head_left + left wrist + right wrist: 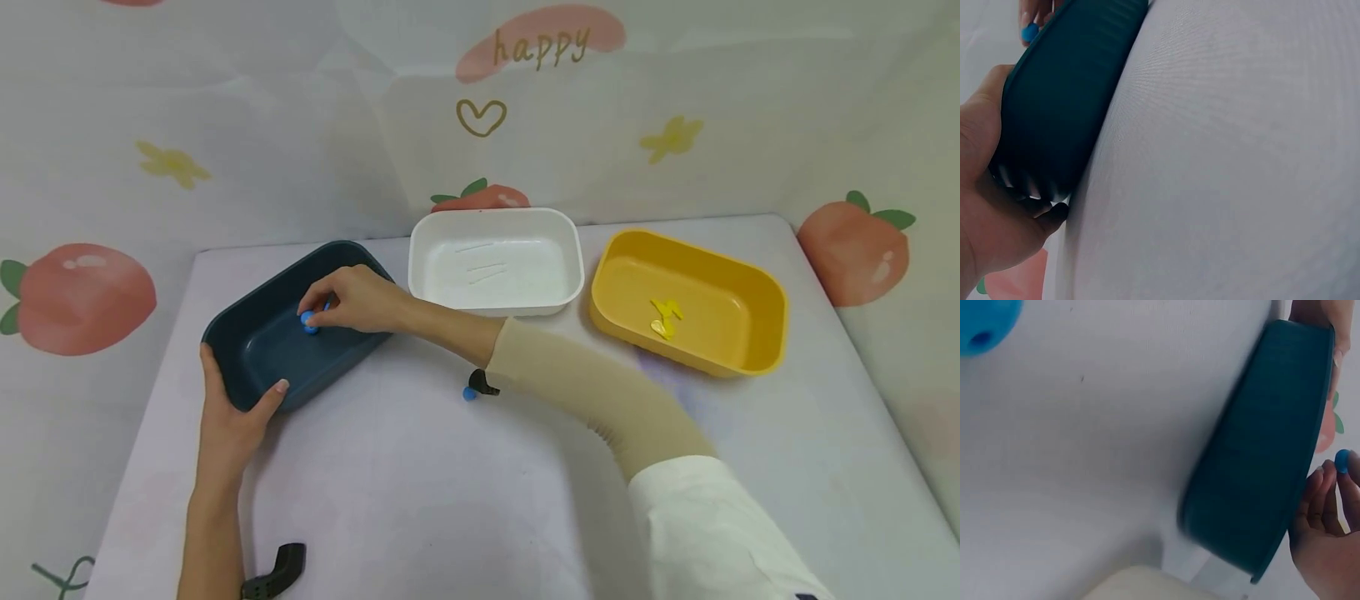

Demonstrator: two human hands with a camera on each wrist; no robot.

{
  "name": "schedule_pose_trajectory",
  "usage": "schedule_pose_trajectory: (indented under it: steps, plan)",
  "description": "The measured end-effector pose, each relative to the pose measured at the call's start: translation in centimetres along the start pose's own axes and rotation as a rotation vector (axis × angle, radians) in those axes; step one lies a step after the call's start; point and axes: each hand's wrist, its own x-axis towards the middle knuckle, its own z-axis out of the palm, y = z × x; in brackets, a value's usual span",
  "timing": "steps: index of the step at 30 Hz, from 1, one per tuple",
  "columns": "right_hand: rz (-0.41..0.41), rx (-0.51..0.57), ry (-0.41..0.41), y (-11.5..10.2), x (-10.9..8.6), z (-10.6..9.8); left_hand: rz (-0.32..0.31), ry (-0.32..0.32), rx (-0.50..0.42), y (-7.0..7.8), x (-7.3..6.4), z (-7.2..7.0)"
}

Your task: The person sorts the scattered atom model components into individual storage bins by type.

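A dark teal plastic basin (330, 379) stands at the left of the table. My left hand (232, 425) grips its near left corner, with the thumb over the rim and the fingers along the outer end wall. Over the inside of this basin, my right hand (356, 300) pinches a small blue bead (1342, 461) between thumb and fingertips. More blue shows close by the fingertips in the head view, partly hidden by the hand. Another blue bead (469, 394), with a hole visible in the right wrist view, lies on the table below the right forearm.
A white basin (495, 306) holding several thin pale sticks (486, 271) stands at the back middle. To its right is a yellow basin (720, 312) with small yellow pieces (664, 318). A patterned cloth (315, 117) hangs behind the white-covered table (420, 500).
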Motion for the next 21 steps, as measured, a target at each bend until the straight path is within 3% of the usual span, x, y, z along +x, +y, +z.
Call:
schedule_pose_trajectory:
  steps: [15, 21]
  plan:
    - [0.08, -0.055, -0.098, 1.1, 2.2, 1.5, 0.006, -0.004, -0.007, -0.2, 0.1, 0.0]
    - [0.11, -0.045, -0.101, 1.2, 3.4, 1.6, 0.017, -0.012, -0.007, -0.3, 0.1, -0.1]
